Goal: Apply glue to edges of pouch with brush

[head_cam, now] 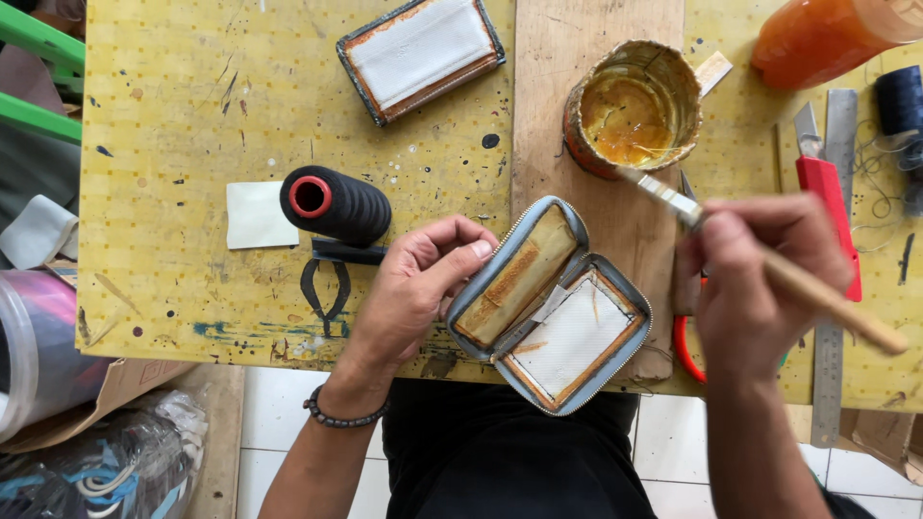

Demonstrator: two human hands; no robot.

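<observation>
My left hand [418,284] grips the left edge of an open zip-around wallet [548,308] with a grey zipper, tan glue-stained lining on one half and white fabric on the other. My right hand [755,279] holds a wooden-handled brush [817,293] whose bristle tip reaches into a rusty tin of amber glue [630,111]. The tin stands on a wooden board [567,58] just beyond the wallet.
A yellow worktable [192,115] carries a black thread spool [336,204], a white patch [258,215], black snips [325,284], a second wallet piece [420,53], an orange bottle [827,34], a red knife [827,197], a steel ruler [835,288] and a dark spool [901,101].
</observation>
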